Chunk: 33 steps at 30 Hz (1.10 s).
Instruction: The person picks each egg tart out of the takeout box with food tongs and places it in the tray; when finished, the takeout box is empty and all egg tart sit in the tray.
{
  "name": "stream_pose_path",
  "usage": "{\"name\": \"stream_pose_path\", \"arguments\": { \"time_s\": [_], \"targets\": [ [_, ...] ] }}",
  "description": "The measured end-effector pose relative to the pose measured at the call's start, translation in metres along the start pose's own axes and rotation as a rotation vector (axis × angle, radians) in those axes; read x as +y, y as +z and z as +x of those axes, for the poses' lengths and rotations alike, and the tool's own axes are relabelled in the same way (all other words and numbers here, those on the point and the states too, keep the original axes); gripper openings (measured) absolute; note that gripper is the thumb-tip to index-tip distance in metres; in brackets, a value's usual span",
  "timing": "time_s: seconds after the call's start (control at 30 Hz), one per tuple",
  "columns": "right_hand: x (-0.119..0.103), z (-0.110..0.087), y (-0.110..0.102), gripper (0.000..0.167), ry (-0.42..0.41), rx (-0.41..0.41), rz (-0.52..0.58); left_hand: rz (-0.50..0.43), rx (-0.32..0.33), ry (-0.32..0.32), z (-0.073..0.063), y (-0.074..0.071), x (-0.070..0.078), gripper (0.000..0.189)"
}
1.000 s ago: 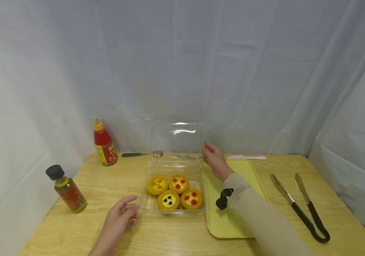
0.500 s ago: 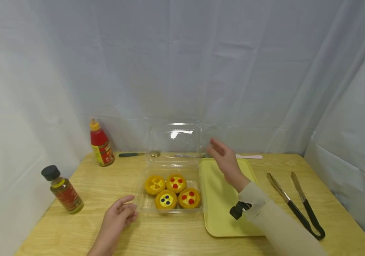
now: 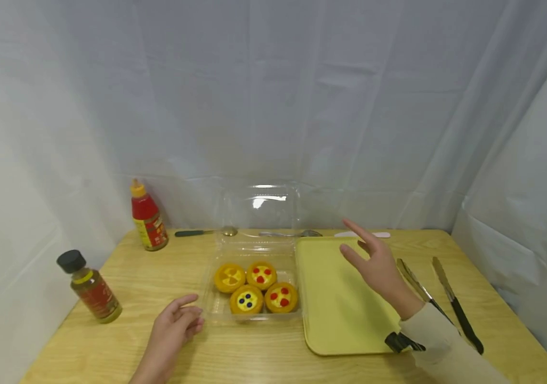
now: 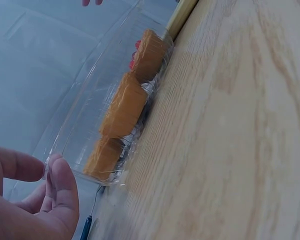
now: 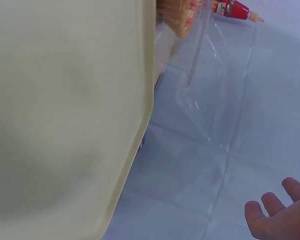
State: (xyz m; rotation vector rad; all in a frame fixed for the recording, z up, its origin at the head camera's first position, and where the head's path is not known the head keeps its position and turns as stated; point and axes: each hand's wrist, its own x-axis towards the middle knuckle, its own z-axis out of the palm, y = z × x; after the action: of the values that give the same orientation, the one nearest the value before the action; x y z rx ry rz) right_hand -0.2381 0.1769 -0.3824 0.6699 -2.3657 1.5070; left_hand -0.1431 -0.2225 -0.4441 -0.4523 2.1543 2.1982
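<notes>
A clear plastic clamshell container (image 3: 254, 317) lies with its lid (image 3: 259, 213) raised at the back. Inside sit several tarts, among them one with blue dots (image 3: 247, 301) and another with red dots (image 3: 281, 298). My left hand (image 3: 171, 328) is at the container's front left corner; in the left wrist view, the fingertips (image 4: 62, 177) pinch its rim. Over the yellow tray (image 3: 333, 298) hovers my right hand (image 3: 376, 269), fingers spread and holding nothing. It is apart from the lid, near the tongs (image 3: 463, 317), which the forearm partly hides.
A red sauce bottle (image 3: 149, 221) and a dark-capped bottle (image 3: 93, 290) stand on the left. Along the back edge lie a dark-handled spoon (image 3: 192, 233), a metal spoon (image 3: 309, 233) and a pink knife (image 3: 381, 234). A pale curtain (image 3: 273, 106) surrounds the table.
My right hand has left the raised lid and moved right and toward me over the tray, its fingers spreading. The lid stays up. My left hand keeps its place at the container's corner.
</notes>
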Motion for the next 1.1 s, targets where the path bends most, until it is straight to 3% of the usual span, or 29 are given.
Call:
{"name": "stream_pose_path", "arguments": {
  "time_s": [0.23, 0.37, 0.6, 0.77, 0.97, 1.1],
  "targets": [
    [0.004, -0.027, -0.027, 0.059, -0.006, 0.031, -0.134, -0.023, 0.013, -0.010, 0.004, 0.001, -0.001, 0.044],
    [0.004, -0.039, -0.040, 0.060, 0.012, 0.073, -0.206, -0.023, 0.018, -0.016, 0.005, 0.001, -0.002, 0.045],
    [0.012, -0.052, -0.060, 0.061, -0.035, 0.168, -0.262, -0.010, -0.004, -0.033, 0.005, 0.000, -0.002, 0.046],
    [0.022, -0.061, -0.075, 0.062, 0.023, 0.217, -0.305, -0.001, -0.014, -0.047, 0.004, -0.001, -0.004, 0.047],
    [0.035, -0.063, -0.094, 0.064, 0.033, 0.216, -0.379, -0.014, -0.028, -0.038, 0.005, -0.001, -0.007, 0.046],
    [0.046, -0.061, -0.099, 0.066, 0.053, 0.175, -0.390, -0.002, -0.039, -0.022, 0.004, -0.004, -0.006, 0.046]
  ]
}}
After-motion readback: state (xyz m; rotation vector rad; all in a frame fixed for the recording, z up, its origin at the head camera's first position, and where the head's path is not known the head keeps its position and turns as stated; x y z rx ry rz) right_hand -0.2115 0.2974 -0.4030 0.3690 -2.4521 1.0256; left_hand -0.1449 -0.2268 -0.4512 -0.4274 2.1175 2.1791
